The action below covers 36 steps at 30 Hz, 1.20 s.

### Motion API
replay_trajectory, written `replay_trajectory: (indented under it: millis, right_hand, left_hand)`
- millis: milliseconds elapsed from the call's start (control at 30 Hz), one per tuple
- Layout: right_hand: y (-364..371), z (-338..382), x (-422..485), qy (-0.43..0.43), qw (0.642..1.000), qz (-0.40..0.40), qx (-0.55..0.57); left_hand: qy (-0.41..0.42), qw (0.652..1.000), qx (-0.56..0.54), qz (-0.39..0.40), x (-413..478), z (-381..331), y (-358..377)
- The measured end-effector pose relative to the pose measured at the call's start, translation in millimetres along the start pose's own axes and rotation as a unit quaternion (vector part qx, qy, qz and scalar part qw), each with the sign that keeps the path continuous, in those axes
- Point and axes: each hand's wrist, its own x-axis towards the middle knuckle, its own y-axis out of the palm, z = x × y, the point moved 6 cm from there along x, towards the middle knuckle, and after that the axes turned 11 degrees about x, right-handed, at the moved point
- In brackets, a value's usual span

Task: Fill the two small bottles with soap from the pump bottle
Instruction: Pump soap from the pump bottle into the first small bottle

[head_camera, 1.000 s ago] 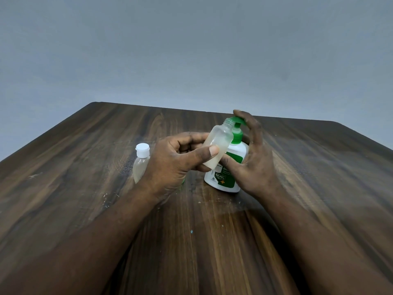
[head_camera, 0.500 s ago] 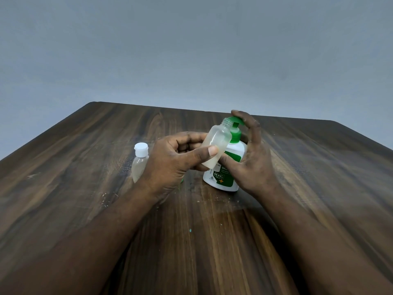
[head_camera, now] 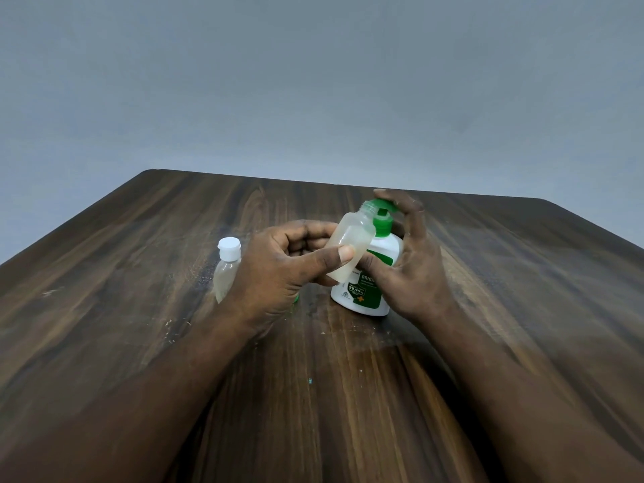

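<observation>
A white pump bottle [head_camera: 366,294] with a green label and green pump head stands on the wooden table [head_camera: 139,273]. My right hand [head_camera: 411,270] wraps its right side, with fingers resting on the pump top. My left hand [head_camera: 278,270] holds a small uncapped translucent bottle [head_camera: 352,245], tilted, its open neck right at the pump nozzle; pale liquid fills its lower part. A second small bottle [head_camera: 225,270] with a white cap stands upright to the left, partly hidden behind my left hand.
A small green object [head_camera: 296,298] peeks out under my left hand. The table's far edge [head_camera: 348,184] lies just behind the bottles, with a plain grey wall beyond.
The pump head has risen slightly under my right fingers, and the small bottle's neck has stayed at the nozzle. Both hands stay in place.
</observation>
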Motion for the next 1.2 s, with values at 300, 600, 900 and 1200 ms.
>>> replay_trajectory:
  millis: [300, 600, 900, 1200]
  right_hand:
    - [0.8, 1.2, -1.0, 0.01, 1.0, 0.023, 0.016]
    - [-0.2, 1.1, -1.4, -0.004, 1.0, 0.002, 0.007]
    - [0.4, -0.9, -0.5, 0.006, 1.0, 0.012, 0.003]
    - [1.7, -1.9, -1.2, -0.015, 1.0, 0.011, 0.001]
  left_hand:
    - [-0.005, 1.0, -0.006, 0.003, 2.9, 1.6, 1.0]
    - [-0.006, 1.0, 0.003, 0.01, 1.3, 2.6, 1.2]
    - [-0.01, 1.0, -0.011, 0.008, 1.8, 0.4, 1.7]
    - [-0.015, 1.0, -0.01, 0.008, 0.9, 1.2, 2.0]
